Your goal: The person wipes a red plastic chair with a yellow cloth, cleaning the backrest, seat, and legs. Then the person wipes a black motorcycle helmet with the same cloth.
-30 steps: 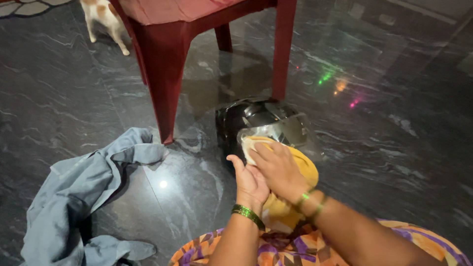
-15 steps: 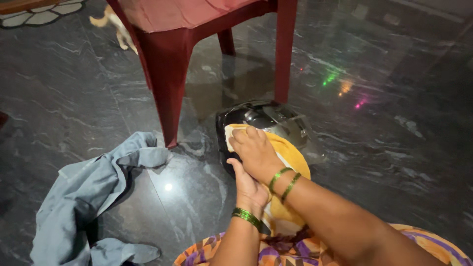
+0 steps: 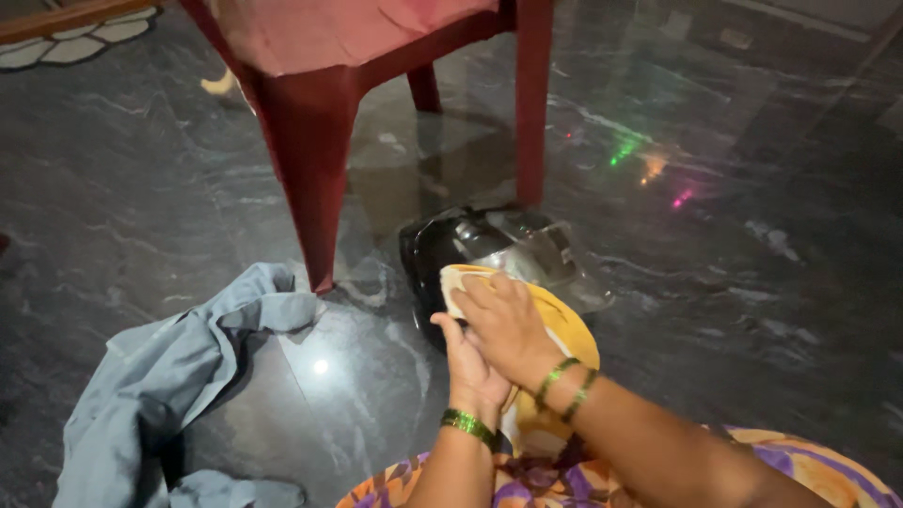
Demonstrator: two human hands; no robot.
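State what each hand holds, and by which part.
Both hands are on a yellow cloth draped over a black helmet. The right hand presses its upper end flat; the left hand grips its left edge.

One black helmet (image 3: 470, 249) with one clear visor (image 3: 541, 254). One yellow cloth (image 3: 555, 329). Two hands: left hand (image 3: 470, 367), right hand (image 3: 508, 325). One red chair (image 3: 320, 103). One grey-blue garment (image 3: 160, 376). Three green bangles.
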